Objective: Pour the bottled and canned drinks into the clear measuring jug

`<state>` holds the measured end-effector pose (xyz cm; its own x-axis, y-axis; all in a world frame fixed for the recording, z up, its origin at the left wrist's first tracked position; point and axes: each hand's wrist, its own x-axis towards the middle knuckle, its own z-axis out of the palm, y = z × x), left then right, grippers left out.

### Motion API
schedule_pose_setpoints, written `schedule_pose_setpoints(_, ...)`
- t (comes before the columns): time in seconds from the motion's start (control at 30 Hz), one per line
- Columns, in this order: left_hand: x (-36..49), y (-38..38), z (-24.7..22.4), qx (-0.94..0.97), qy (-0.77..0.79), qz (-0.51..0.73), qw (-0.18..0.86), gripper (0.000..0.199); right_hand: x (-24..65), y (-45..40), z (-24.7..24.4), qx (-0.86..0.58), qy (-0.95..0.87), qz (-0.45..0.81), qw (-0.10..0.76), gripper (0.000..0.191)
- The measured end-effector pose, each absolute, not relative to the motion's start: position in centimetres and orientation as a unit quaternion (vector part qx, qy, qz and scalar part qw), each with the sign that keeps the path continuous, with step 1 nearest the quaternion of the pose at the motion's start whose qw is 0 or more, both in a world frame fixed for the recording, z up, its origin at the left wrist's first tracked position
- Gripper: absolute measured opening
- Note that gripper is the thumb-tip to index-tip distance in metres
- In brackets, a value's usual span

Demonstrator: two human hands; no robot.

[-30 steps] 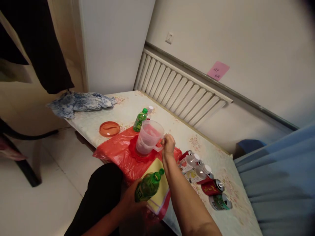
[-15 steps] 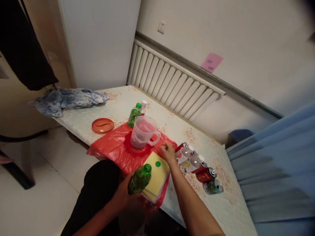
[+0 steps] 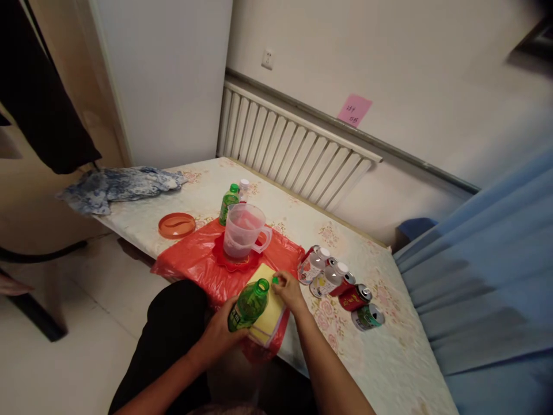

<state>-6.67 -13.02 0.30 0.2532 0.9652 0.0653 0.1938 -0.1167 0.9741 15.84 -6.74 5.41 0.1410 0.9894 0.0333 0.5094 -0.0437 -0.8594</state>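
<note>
My left hand (image 3: 222, 331) is wrapped round an uncapped green bottle (image 3: 248, 306), tilted to the right above the table's front edge. Between the fingertips of my right hand (image 3: 287, 288) is a small green cap (image 3: 275, 280), close to the bottle's mouth and over a folded yellow cloth (image 3: 264, 329). Behind the hands, a clear measuring jug (image 3: 241, 235) stands on a red scalloped dish (image 3: 220, 254), which rests on red plastic sheeting (image 3: 185, 257).
A capped green bottle (image 3: 228, 204) and a white-capped bottle (image 3: 244, 185) stand behind the jug. An orange lid (image 3: 177, 225) lies at left. Several bottles and cans, including a red can (image 3: 355, 297) and a green can (image 3: 367, 317), stand at right. Crumpled blue cloth (image 3: 129, 183) lies back left.
My right hand has come down and left to the yellow cloth and taken hold of the green cap that lay there. The bottle stays in my left hand. The view has shifted slightly.
</note>
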Motion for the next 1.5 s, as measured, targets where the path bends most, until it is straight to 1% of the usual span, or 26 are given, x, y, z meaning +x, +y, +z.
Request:
schedule_pose_setpoints(0.07, -6.1, -12.9, 0.1, 0.639, 0.455, 0.402, 0.472, 0.072, 16.0, -7.9, 7.2, -0.634, -0.563, 0.339, 0.408, 0.025)
schedule_pose_setpoints(0.13, -5.4, -12.7, 0.1, 0.651, 0.441, 0.404, 0.469, 0.072, 16.0, -9.3, 9.2, -0.595, -0.536, 0.379, 0.464, 0.028)
schedule_pose_setpoints(0.23, -4.1, -12.6, 0.1, 0.659, 0.418, 0.41, 0.472, 0.072, 15.7, -11.4, 12.4, -0.457, -0.448, 0.47, 0.607, 0.03)
schedule_pose_setpoints(0.3, -3.4, -12.6, 0.3, 0.663, 0.406, 0.411, 0.476, 0.071, 15.5, -12.6, 14.0, -0.394, -0.421, 0.479, 0.662, 0.03)
schedule_pose_setpoints(0.37, -2.7, -12.6, 0.6, 0.667, 0.4, 0.406, 0.48, 0.07, 15.4, -13.4, 15.0, -0.364, -0.419, 0.47, 0.686, 0.029)
schedule_pose_setpoints(0.6, -1.5, -12.7, 1.9, 0.677, 0.407, 0.381, 0.481, 0.064, 15.4, -14.9, 15.1, -0.352, -0.452, 0.451, 0.684, 0.024)
schedule_pose_setpoints(0.83, -1.1, -12.9, 2.5, 0.682, 0.403, 0.375, 0.482, 0.06, 15.4, -14.9, 14.6, -0.363, -0.436, 0.46, 0.683, 0.025)
schedule_pose_setpoints(1.5, -1.0, -12.8, 2.6, 0.682, 0.411, 0.355, 0.491, 0.06, 15.8, -14.7, 14.2, -0.401, -0.447, 0.455, 0.657, 0.024)
